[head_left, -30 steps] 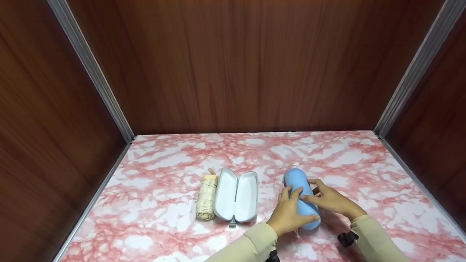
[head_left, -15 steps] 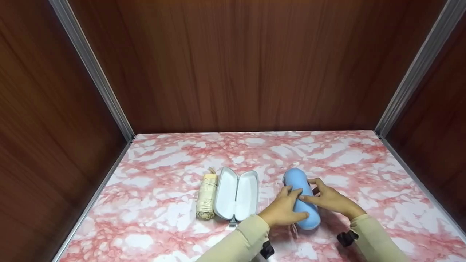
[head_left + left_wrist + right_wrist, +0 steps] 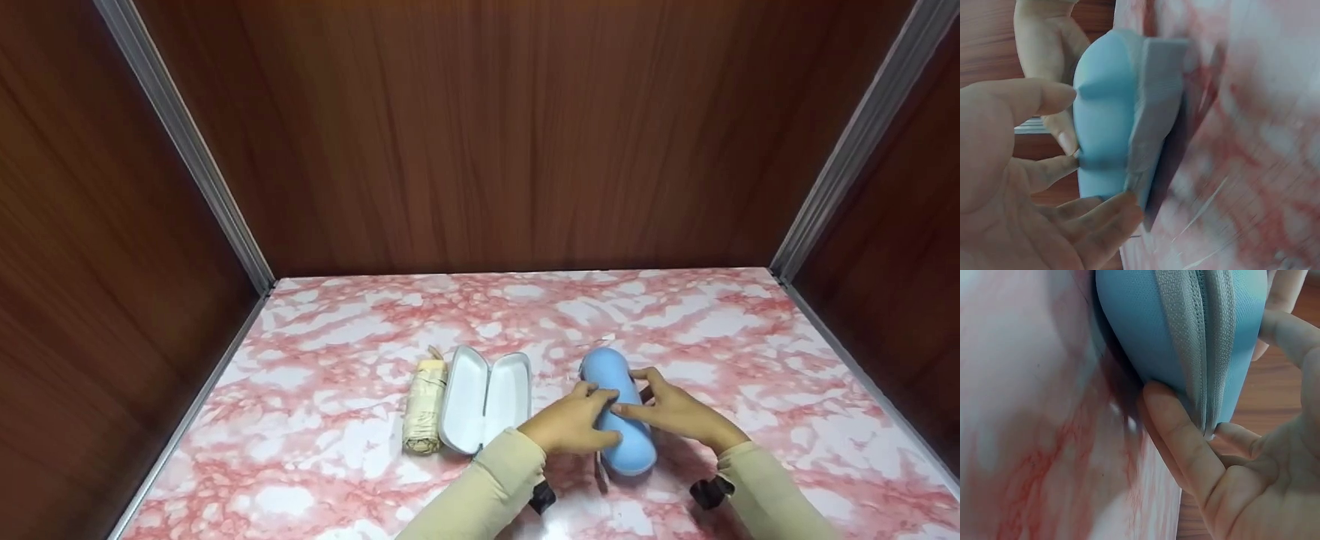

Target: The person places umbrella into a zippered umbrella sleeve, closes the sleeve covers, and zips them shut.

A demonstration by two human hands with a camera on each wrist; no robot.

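Steady the blue case (image 3: 609, 369) with your right hand (image 3: 681, 412), gripping it at three o'clock, while your left hand (image 3: 568, 424) touches lightly at nine, fingers (image 3: 1047, 171) loosely spread.

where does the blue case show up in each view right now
Head: right of centre in the lower half; the left hand and right hand touch the blue case.
Left wrist: left of centre, mostly in the upper half.
Right wrist: right of centre, cut off by the top edge.
Shared landmark: the red-and-white tabletop, right side in left wrist, left side in right wrist.
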